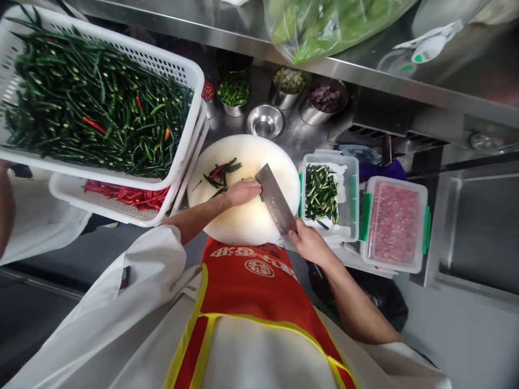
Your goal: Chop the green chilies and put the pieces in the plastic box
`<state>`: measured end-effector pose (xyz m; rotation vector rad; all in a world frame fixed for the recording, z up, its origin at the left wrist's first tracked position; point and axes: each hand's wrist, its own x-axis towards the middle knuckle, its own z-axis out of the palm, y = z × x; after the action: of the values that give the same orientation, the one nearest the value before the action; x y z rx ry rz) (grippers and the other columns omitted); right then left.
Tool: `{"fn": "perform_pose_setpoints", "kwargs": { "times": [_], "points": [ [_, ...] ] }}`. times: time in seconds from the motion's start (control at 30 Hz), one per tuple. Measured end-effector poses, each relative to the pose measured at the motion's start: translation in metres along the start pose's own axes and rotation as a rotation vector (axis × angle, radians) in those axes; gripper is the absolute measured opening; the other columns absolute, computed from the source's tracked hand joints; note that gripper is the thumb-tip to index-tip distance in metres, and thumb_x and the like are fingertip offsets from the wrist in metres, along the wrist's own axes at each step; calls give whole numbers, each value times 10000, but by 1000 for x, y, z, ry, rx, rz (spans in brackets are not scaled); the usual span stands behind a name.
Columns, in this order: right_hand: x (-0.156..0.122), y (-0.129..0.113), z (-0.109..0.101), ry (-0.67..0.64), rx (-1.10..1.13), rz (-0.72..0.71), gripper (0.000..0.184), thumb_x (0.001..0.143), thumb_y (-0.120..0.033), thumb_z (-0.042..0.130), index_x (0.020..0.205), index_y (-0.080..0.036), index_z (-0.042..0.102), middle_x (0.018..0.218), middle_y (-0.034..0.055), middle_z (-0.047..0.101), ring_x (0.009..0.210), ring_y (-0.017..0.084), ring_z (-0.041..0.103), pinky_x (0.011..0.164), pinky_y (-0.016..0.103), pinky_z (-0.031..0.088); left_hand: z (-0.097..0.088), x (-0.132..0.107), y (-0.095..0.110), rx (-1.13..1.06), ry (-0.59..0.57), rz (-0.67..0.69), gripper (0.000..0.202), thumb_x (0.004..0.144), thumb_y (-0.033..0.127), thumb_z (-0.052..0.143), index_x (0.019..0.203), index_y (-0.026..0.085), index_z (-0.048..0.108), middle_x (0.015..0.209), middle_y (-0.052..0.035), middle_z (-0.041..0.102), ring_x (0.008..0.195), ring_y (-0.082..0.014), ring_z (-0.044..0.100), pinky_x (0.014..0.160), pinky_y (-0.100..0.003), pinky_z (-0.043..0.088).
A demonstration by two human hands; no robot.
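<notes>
My right hand [311, 243] grips the handle of a broad cleaver [278, 200], whose blade lies over the right part of a round white cutting board [243, 229]. Small bits cling to the flat of the blade. Against the blade's far end, my left hand [244, 192] is closed with curled fingers on a green chili pepper [261, 198], mostly hidden beneath them. Several whole green chilies [232, 166] and a red chili [219, 172] lie on the board left of that hand.
A white basket of green chilies [109, 108] stands at left, above a basket of red chilies [125, 195]. Right of the board are a tub of cut chilies [321, 192] and a lidded tub [395, 224]. Metal bowls [265, 122] stand behind, under a steel shelf [194, 27]. Someone's arm [6, 208] shows far left.
</notes>
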<state>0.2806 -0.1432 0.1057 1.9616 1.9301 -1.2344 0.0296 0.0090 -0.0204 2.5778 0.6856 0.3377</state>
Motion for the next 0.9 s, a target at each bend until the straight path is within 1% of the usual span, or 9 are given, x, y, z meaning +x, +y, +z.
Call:
{"fn": "perform_pose_setpoints", "kwargs": {
  "times": [0.17, 0.33, 0.47, 0.57, 0.63, 0.67, 0.73, 0.83, 0.9],
  "points": [
    [2, -1, 6, -4, -5, -1, 168, 967, -274, 412, 1083, -179, 488, 778, 86, 687, 724, 226, 628, 639, 293, 339, 3, -2, 0, -9, 18, -37, 371, 1041, 288, 354, 988, 187, 707, 1077, -96, 683, 1043, -206, 584, 943, -350, 481],
    [40, -12, 27, 114, -46, -1, 173, 965, -240, 384, 1073, -161, 493, 831, 129, 708, 770, 253, 637, 677, 304, 356, 5, 1, 5, 13, 12, -45, 365, 1035, 275, 361, 1008, 175, 711, 1087, -97, 688, 1050, -209, 592, 964, -357, 488],
    [56, -11, 30, 190, 8, -34, 173, 951, -278, 399, 1043, -181, 509, 814, 115, 708, 766, 260, 632, 670, 305, 364, -3, 0, 3, 18, 3, -63, 333, 1015, 234, 382, 1036, 175, 709, 1116, -94, 688, 1063, -203, 600, 988, -354, 498],
    [38, -3, 27, 220, 102, -13, 198, 950, -322, 386, 1042, -196, 508, 732, 73, 675, 714, 255, 632, 638, 304, 369, -17, -9, -11, 23, 132, -267, 298, 974, 182, 412, 1042, 163, 702, 1112, -98, 683, 1062, -207, 607, 983, -357, 511],
    [20, 2, 28, 184, 175, 6, 227, 956, -348, 373, 1068, -199, 502, 689, 48, 653, 672, 248, 632, 623, 303, 382, -29, -18, -24, 30, 247, -429, 293, 932, 133, 428, 1042, 141, 700, 1117, -111, 673, 1061, -210, 614, 989, -353, 511],
    [11, 4, 29, 153, 199, 10, 239, 956, -357, 370, 1079, -200, 501, 682, 40, 649, 663, 245, 634, 622, 303, 389, -34, -22, -30, 25, 270, -464, 299, 909, 107, 433, 1041, 132, 700, 1122, -116, 668, 1061, -210, 617, 993, -348, 509],
    [-3, 8, 34, 84, 214, 4, 247, 952, -368, 374, 1080, -206, 508, 687, 32, 650, 674, 244, 644, 629, 303, 402, -42, -30, -38, -6, 211, -395, 314, 873, 73, 440, 1036, 131, 702, 1130, -112, 665, 1069, -206, 619, 999, -335, 503],
    [-10, 13, 43, 34, 197, -14, 251, 940, -364, 382, 1072, -210, 530, 710, 32, 662, 741, 250, 663, 664, 305, 416, -43, -32, -38, -42, 31, -179, 297, 885, 89, 449, 1014, 162, 707, 1129, -91, 669, 1071, -199, 617, 990, -322, 497],
    [-8, 15, 48, 43, 187, 5, 269, 939, -358, 381, 1091, -200, 538, 742, 44, 679, 768, 252, 666, 675, 307, 417, -37, -29, -30, -17, -16, -162, 255, 912, 132, 462, 976, 175, 705, 1093, -84, 675, 1039, -198, 619, 962, -316, 502]
  ]
}}
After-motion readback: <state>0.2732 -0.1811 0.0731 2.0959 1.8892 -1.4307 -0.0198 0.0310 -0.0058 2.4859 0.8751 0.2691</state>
